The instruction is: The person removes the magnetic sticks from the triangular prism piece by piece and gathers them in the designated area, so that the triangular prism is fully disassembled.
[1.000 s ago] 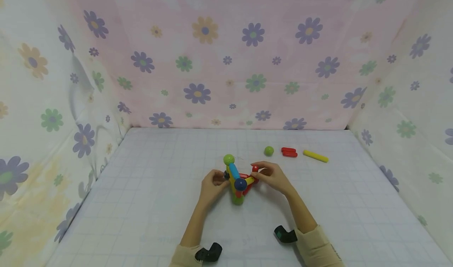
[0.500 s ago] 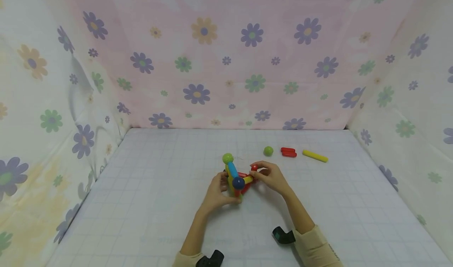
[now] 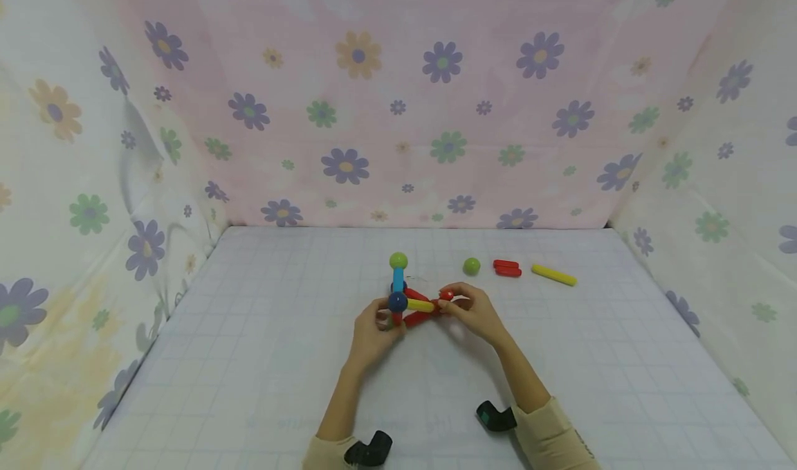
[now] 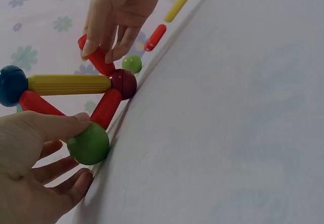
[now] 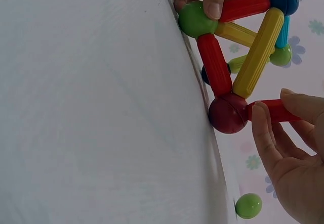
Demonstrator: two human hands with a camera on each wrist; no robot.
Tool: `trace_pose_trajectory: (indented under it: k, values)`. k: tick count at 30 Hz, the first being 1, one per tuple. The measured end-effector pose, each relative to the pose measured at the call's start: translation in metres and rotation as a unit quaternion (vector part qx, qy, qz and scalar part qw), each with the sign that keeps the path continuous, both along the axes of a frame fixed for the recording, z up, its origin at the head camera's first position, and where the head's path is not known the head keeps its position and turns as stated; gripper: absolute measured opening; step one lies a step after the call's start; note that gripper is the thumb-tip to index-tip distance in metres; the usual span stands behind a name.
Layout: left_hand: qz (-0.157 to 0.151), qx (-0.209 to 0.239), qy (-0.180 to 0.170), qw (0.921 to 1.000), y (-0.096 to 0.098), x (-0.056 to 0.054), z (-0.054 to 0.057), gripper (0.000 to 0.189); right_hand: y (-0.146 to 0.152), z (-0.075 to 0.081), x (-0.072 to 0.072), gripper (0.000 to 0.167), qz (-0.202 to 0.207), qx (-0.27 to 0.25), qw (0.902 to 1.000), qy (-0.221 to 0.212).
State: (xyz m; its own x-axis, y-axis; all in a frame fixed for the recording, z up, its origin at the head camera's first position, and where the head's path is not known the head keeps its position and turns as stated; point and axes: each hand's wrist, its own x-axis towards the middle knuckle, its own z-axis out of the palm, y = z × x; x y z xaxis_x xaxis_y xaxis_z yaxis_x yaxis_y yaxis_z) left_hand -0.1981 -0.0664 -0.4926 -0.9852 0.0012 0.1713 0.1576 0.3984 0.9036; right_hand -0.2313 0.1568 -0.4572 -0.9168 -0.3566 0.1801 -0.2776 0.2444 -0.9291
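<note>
A magnetic stick-and-ball structure of coloured rods and balls stands between both hands. In the left wrist view, my left hand (image 4: 30, 158) holds its near green ball (image 4: 89, 144), thumb on top and fingers underneath. My right hand (image 3: 478, 313) pinches a short red rod (image 5: 276, 110) whose end meets the dark red ball (image 5: 229, 114). From that ball a yellow rod (image 5: 259, 54) runs to the dark blue ball (image 3: 398, 302), and another red rod (image 5: 214, 64) runs to the green ball. A light blue rod (image 3: 398, 278) links the dark blue ball to a light green ball (image 3: 398, 261).
Behind and right of the hands lie a loose green ball (image 3: 472, 266), two short red rods (image 3: 507, 268) side by side and a long yellow rod (image 3: 554, 275). Flowered cloth walls (image 3: 411, 131) enclose the white table (image 3: 249, 359) at the back and sides.
The structure has turned and its dark blue ball has shifted left and away from me. My left hand has changed its grip on it. The red rod in my right hand leans over more.
</note>
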Motion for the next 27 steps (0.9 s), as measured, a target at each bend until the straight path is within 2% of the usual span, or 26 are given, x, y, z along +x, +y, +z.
trace_pose_trajectory:
  k: [5, 10, 13, 15, 17, 23, 25, 27]
  values:
    - [0.074, -0.007, 0.032, 0.9967, -0.004, 0.0, 0.002, 0.032, 0.004, -0.017, -0.007, 0.028, 0.003, -0.02, 0.9997, -0.012]
    - [0.169, 0.011, 0.016, 0.9855, -0.004, 0.001, 0.003, 0.022, 0.002, -0.021, -0.007, 0.029, 0.014, -0.042, 0.9989, -0.015]
    - [0.202, 0.026, 0.006, 0.9791, -0.002, 0.001, 0.003, 0.019, -0.002, -0.02, -0.005, 0.03, 0.016, -0.046, 0.9985, -0.024]
    - [0.205, 0.035, 0.008, 0.9782, -0.001, 0.001, 0.002, 0.016, -0.005, -0.02, -0.004, 0.03, 0.017, -0.053, 0.9979, -0.033]
    - [0.193, 0.048, 0.016, 0.9799, 0.001, 0.001, 0.0, 0.014, -0.007, -0.02, -0.004, 0.031, 0.015, -0.056, 0.9976, -0.037]
    - [0.12, 0.11, 0.042, 0.9858, 0.012, 0.0, -0.004, 0.03, -0.014, -0.025, -0.004, 0.033, 0.019, -0.066, 0.9967, -0.044]
    - [0.113, 0.112, 0.056, 0.9857, 0.016, 0.0, -0.004, 0.034, -0.018, -0.025, -0.003, 0.033, 0.014, -0.063, 0.9966, -0.051]
    - [0.119, 0.102, 0.069, 0.9852, 0.019, 0.0, -0.006, 0.032, -0.021, -0.026, -0.003, 0.033, 0.01, -0.068, 0.9959, -0.059]
